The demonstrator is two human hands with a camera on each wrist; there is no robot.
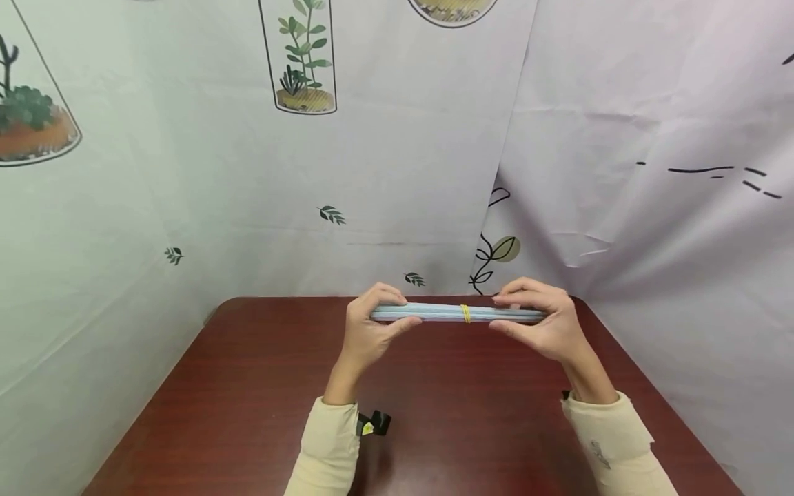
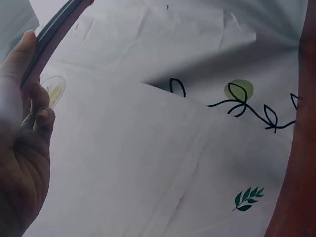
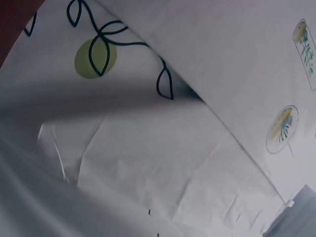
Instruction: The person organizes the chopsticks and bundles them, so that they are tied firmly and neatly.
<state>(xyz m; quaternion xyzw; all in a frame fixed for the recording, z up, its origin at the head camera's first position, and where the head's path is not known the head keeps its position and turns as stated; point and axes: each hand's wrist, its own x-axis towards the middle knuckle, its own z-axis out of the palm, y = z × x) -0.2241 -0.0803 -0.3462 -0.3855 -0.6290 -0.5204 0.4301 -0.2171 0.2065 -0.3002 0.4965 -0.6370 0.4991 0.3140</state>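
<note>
Held level above the table is a thin, flat light-blue bundle of layers, seen edge-on, with a yellow rubber band around it right of its middle. My left hand pinches the left end, thumb below and fingers on top. At the other end, my right hand grips it likewise between thumb and fingers. The left wrist view has the left hand at its left edge, holding the bundle, which looks dark and tilted. Only a bluish ridged corner of the bundle shows in the right wrist view, without the hand.
Below the hands lies a dark red-brown table with rounded far corners. White hanging cloth with plant drawings encloses its back and sides. A small black device sits at the left cuff.
</note>
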